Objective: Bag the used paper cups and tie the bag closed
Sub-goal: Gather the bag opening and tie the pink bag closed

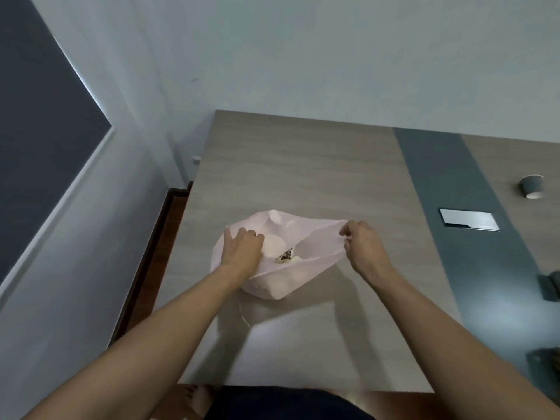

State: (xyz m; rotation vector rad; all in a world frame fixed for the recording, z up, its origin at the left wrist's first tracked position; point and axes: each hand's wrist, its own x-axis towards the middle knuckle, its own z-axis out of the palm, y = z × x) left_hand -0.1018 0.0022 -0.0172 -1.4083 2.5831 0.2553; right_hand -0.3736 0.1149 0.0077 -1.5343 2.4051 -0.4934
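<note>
A pale pink plastic bag lies open on the wooden table. Inside it I see white paper cups and some dark scraps. My left hand reaches into the bag's left side, fingers curled over the rim by a cup. My right hand pinches the bag's right edge and pulls it outward, so the mouth is stretched wide. One more grey paper cup lies on its side far to the right on the table.
A dark grey strip runs across the table with a shiny metal plate set in it. Dark objects sit at the right edge. A wall stands to the left, and the table's near edge is by my legs.
</note>
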